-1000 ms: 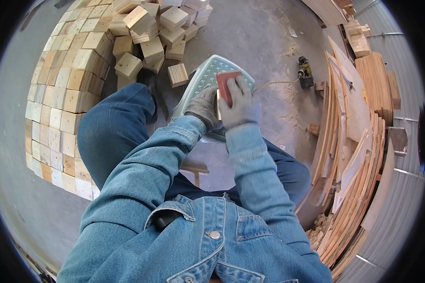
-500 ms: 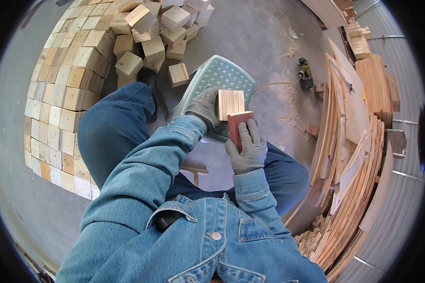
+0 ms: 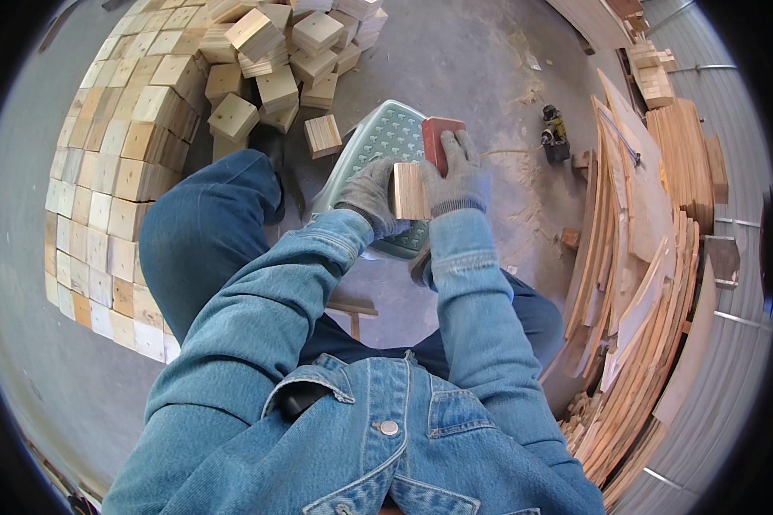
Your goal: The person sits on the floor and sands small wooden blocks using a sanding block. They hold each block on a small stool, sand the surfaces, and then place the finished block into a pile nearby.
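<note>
A squarish wooden block (image 3: 411,190) with a striped, layered face is held above a pale green plastic stool (image 3: 365,142) with a patterned top. Closed round its left side is my left hand (image 3: 372,196), in a grey knitted glove. My right hand (image 3: 459,172), gloved alike, grips a reddish-brown sanding block (image 3: 439,142) from its right side. The sanding block stands beyond the wooden block's far right corner. My right wrist is close against the wooden block's right side; whether they touch I cannot tell.
Neatly stacked wooden blocks (image 3: 103,184) form a wide pile at left, with a loose heap (image 3: 275,86) behind. One block (image 3: 323,136) lies alone beside the stool. A cordless drill (image 3: 556,135) rests on the floor at right. Leaning boards (image 3: 631,197) line the right side.
My right hand has pushed the sanding block away from me, from the wooden block's near right corner to beyond its far side. My left hand stays in place around the wooden block.
</note>
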`<action>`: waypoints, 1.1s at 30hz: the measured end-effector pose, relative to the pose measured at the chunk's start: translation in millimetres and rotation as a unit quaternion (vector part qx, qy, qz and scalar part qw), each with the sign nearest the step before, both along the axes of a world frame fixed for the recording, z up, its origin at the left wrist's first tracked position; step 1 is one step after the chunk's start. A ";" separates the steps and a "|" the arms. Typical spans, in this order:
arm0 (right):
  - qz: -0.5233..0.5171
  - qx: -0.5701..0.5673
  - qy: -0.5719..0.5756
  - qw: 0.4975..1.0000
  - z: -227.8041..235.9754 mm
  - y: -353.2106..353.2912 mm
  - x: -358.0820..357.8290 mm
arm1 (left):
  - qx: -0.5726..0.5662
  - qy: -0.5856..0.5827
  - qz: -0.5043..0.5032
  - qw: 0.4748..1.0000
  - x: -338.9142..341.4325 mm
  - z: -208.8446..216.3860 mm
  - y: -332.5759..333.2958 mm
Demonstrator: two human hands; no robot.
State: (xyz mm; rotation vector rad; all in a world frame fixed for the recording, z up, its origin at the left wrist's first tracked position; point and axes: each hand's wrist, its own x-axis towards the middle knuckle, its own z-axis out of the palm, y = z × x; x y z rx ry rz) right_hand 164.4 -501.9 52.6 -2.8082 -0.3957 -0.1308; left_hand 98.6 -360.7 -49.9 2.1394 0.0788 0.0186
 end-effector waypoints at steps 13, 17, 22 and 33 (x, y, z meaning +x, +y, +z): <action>0.090 -0.009 -0.067 0.994 -7.3 -65.1 -133.9 | -0.039 -0.005 0.007 0.999 0.7 -0.3 0.8; 0.074 -0.012 -0.067 0.995 -8.5 -36.7 -74.1 | -0.040 -0.006 0.001 0.999 -2.0 4.0 2.7; -0.008 -0.034 0.004 0.999 3.4 4.2 -1.9 | -0.025 0.042 0.006 0.999 -6.7 38.4 4.7; 0.090 -0.010 -0.060 0.994 -2.9 -51.0 -134.2 | -0.059 0.000 -0.001 0.998 1.7 11.8 1.4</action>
